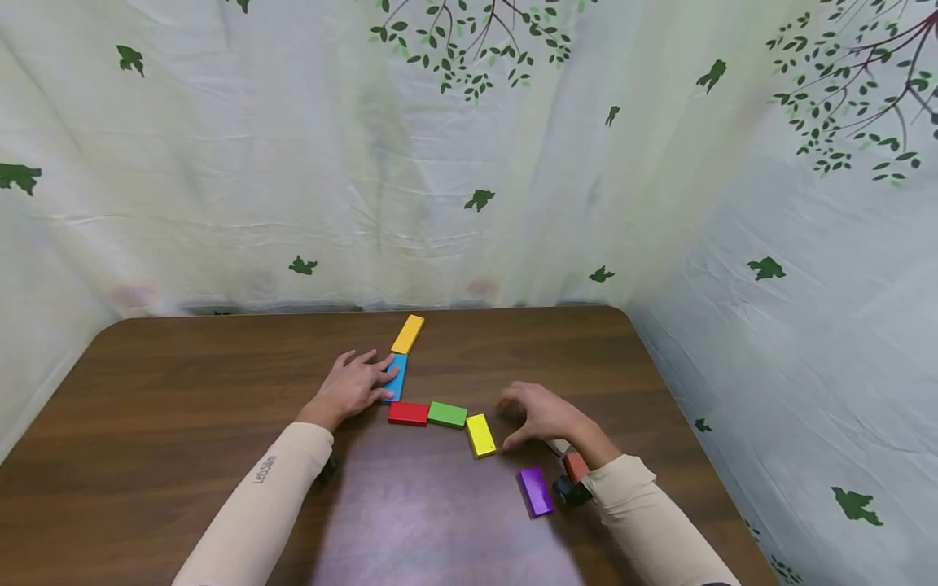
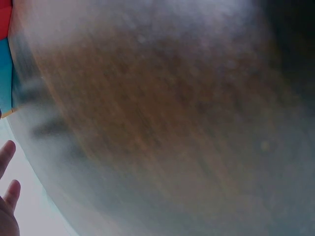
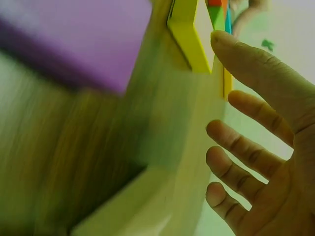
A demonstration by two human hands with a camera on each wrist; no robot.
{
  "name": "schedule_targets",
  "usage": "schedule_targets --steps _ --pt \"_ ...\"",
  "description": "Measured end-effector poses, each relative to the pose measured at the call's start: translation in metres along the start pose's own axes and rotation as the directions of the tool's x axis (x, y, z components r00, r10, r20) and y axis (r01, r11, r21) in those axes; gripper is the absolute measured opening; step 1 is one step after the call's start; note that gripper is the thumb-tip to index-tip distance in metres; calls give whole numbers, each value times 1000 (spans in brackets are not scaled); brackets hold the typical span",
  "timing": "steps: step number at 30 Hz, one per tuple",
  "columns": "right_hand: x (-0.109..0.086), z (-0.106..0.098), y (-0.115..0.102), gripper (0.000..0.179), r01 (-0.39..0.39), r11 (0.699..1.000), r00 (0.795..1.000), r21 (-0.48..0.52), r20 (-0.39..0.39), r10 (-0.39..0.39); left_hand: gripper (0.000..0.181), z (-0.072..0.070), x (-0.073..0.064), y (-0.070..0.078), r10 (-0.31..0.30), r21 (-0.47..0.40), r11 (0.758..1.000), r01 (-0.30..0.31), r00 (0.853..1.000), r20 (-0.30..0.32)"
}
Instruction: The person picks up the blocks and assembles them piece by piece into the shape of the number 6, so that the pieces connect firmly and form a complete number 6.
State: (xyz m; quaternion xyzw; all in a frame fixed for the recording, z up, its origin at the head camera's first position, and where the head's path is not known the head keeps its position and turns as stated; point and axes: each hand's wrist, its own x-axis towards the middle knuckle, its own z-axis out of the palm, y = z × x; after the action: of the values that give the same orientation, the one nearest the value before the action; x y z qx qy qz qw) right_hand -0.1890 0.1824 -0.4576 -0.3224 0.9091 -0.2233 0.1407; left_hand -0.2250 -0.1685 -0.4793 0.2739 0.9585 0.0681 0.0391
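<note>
My left hand [image 1: 355,385] touches a blue block [image 1: 398,378] with spread fingers. Beyond that lies an orange-yellow block [image 1: 407,334], meeting the blue one's far end. From the near end of the blue block a red block [image 1: 408,413], a green block [image 1: 447,414] and a yellow block [image 1: 480,435] run to the right. My right hand [image 1: 542,413] hovers just right of the yellow block, holding nothing; its fingers stand apart in the right wrist view. Nearer to me a purple block [image 1: 536,491] lies separately.
Under the right wrist, an orange-red block [image 1: 575,466] and a pale block [image 1: 558,446] are partly hidden. All blocks lie on a brown wooden table [image 1: 220,391]. A white curtain [image 1: 330,163] with leaf prints hangs behind it and along the sides.
</note>
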Motion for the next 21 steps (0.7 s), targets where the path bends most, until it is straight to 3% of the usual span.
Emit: schedule_targets --steps 11,21 --pt "-34 -11 30 46 -29 1000 999 12 -35 29 57 -1 0 -1 -6 5 1000 6 1000 2" --pt "-49 -6 36 45 -118 991 992 59 -33 120 55 2 -4 0 23 5 1000 -23 999 -39"
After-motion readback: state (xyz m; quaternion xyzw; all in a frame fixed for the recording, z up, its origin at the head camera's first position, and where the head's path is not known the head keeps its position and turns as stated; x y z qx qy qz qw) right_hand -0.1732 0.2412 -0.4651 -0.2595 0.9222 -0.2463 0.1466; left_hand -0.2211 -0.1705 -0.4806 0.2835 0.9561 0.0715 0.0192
